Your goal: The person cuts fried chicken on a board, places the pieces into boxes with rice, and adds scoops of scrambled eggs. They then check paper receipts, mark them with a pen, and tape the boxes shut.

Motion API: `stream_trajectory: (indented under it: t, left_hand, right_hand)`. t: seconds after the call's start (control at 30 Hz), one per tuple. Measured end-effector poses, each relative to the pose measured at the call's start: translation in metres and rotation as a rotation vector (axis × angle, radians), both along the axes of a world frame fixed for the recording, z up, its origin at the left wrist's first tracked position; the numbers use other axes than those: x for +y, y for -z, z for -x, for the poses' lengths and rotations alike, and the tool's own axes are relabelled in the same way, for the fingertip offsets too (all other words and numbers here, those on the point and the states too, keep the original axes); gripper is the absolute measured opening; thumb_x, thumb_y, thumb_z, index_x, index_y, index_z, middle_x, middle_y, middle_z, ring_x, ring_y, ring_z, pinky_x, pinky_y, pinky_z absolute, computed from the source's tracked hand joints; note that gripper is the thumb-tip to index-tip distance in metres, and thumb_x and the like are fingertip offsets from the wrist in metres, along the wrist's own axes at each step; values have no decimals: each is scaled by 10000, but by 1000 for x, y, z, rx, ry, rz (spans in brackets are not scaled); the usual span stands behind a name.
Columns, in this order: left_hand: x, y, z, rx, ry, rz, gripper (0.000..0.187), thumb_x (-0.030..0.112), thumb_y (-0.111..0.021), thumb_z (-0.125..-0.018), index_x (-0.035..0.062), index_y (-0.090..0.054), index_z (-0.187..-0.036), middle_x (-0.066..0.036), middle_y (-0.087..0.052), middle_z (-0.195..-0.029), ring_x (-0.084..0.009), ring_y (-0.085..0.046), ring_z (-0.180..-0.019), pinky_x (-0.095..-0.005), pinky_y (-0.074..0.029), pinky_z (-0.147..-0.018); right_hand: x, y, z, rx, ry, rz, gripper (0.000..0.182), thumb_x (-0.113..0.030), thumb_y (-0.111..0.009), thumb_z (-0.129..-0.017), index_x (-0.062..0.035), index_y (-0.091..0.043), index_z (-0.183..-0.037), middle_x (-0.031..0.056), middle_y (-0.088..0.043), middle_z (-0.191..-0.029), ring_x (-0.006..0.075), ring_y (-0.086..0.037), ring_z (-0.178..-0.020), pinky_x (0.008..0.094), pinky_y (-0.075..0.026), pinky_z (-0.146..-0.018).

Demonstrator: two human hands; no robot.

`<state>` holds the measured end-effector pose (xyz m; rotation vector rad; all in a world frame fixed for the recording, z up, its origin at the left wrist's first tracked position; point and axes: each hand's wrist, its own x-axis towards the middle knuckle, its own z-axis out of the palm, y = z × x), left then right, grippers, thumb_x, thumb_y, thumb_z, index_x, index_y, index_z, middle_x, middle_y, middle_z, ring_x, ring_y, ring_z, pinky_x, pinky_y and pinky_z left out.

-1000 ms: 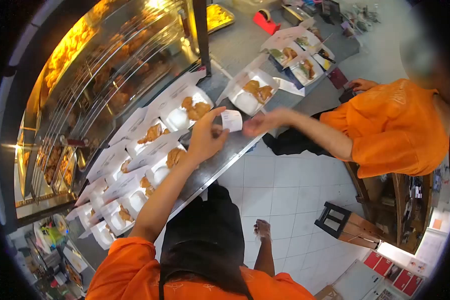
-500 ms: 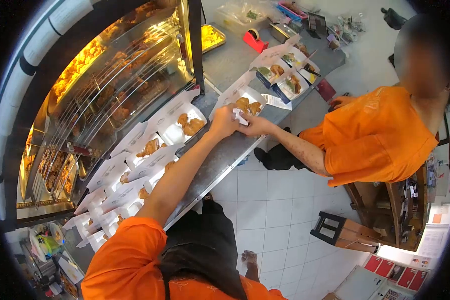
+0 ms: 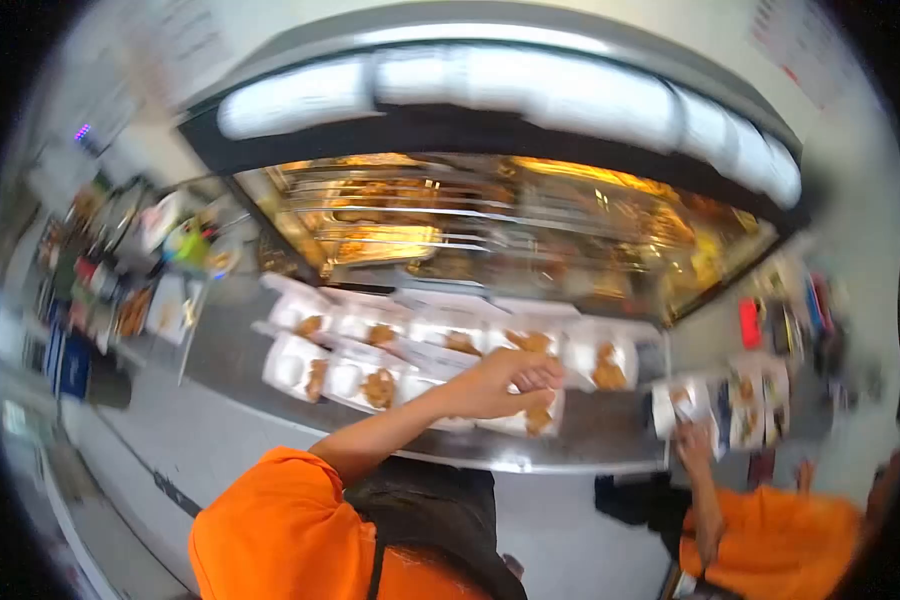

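Observation:
My left hand [image 3: 520, 385] reaches over the front row of open white meal boxes, its fingers curled and blurred. I cannot make out whether anything is in them. Fried chicken [image 3: 378, 388] lies in one compartment of a front box [image 3: 345, 380]. Close to my fingertips, another piece of chicken [image 3: 538, 418] sits in a box partly behind my hand. A back-row box with chicken [image 3: 608, 368] stands just right of the hand. Beside my apron, a small blurred patch, possibly my right hand [image 3: 513, 566], shows; its fingers cannot be told.
A lit glass food warmer [image 3: 490, 210] stands behind the boxes on the metal counter [image 3: 610, 425]. To the right, a co-worker's hand [image 3: 695, 445] is at another white box [image 3: 682, 405]. More filled boxes [image 3: 748, 405] and a red tape dispenser [image 3: 750, 322] are beyond.
My view has swung left toward the warmer. My left hand has left the co-worker's hand and white paper and moved over the rows of boxes. The co-worker's hand stays at the right-hand box.

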<state>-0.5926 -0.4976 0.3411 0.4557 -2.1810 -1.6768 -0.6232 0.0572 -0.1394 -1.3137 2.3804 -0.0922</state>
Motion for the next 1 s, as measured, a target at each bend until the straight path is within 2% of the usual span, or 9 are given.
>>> stream_trajectory:
  t: [0.17,0.23,0.27,0.33,0.4,0.6,0.67,0.77,1.0]
  left_hand:
    - [-84,-111,-170,495,-884,343,75,41,-633,-977,-3,-663,-1030,-68,-698,-1029,-112,-642,-916,-262,-524,-829]
    - [-117,-145,-214,575,-1164,497,142,70,-621,-994,3,-622,-1120,-76,-686,-1069,-106,-620,-955,-249,-511,-827]
    - [-130,-160,-228,666,-1130,445,184,81,-622,-996,12,-607,-1166,-82,-682,-1109,-103,-613,-978,-236,-504,-812]
    - [-156,-179,-244,660,-1068,492,213,96,-638,-987,13,-602,-1179,-87,-698,-1094,-95,-620,-931,-239,-505,-769]
    - [-169,-192,-253,657,-1002,540,243,111,-653,-978,13,-597,-1192,-92,-715,-1079,-87,-627,-884,-241,-506,-726]
    - [-186,-208,-258,381,-752,638,307,93,-718,-885,26,-598,-1160,-69,-746,-948,-55,-590,-687,-223,-425,-552]
    - [-189,-200,-262,427,-746,646,288,82,-711,-885,27,-603,-1146,-50,-723,-925,-51,-575,-693,-235,-424,-547]
    - [-180,-192,-276,440,-729,629,232,52,-679,-895,32,-629,-1121,-21,-651,-886,-54,-536,-745,-254,-440,-592]
    - [-152,-124,-300,440,-502,337,397,-50,-636,-938,-44,-584,-1331,-25,-586,-1043,-43,-528,-875,-183,-452,-754]
  right_hand:
    - [-82,-55,58,-22,-211,-85,191,-229,-524,-904,-133,-645,-792,45,-649,-702,211,-648,-653,364,-525,-563]
    - [-117,-63,67,-73,-208,-132,222,-237,-486,-921,-126,-623,-787,44,-634,-685,200,-642,-648,362,-521,-544]
    - [-131,-65,67,-167,-132,-147,238,-241,-467,-930,-122,-613,-784,44,-627,-677,194,-639,-646,361,-519,-535]
    - [-136,15,73,-749,646,55,100,-103,-591,-883,-38,-657,-920,75,-656,-711,194,-549,-521,333,-465,-459]
    - [-194,-37,55,-1042,1393,76,333,-122,-463,-968,-62,-657,-1232,156,-664,-838,210,-581,-637,337,-477,-529]
    - [-217,-83,-23,-874,1217,106,230,-174,-541,-952,-64,-682,-1097,133,-648,-789,210,-564,-589,348,-461,-508]
    - [-190,-56,-40,-794,877,83,202,-223,-576,-942,-40,-660,-924,121,-664,-788,234,-592,-589,361,-470,-498]
    - [-154,-42,-72,-711,641,21,207,-229,-572,-945,-44,-662,-925,119,-665,-790,231,-595,-593,361,-471,-497]
    - [-113,-37,-111,-996,1022,103,218,-243,-561,-953,-53,-665,-929,114,-668,-794,225,-601,-604,363,-475,-493]
